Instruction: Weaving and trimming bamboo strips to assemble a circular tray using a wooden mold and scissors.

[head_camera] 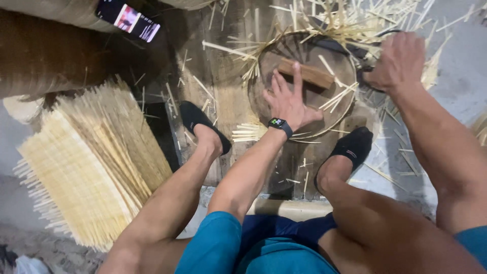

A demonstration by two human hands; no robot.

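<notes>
My left hand (288,99), with a dark smartwatch on the wrist, presses flat with fingers spread on a small wooden block (307,73) lying on a round wooden stump (269,106). My right hand (394,63) is closed around a dark handle of a tool at the stump's right edge; the tool itself is mostly hidden. Thin pale bamboo sticks (341,94) lie scattered over and around the stump.
A big fanned stack of cut bamboo slivers (86,162) lies at the left. A smartphone (128,19) rests on a woven roll at top left. My feet in black shoes (203,124) sit on wooden planks either side of the stump.
</notes>
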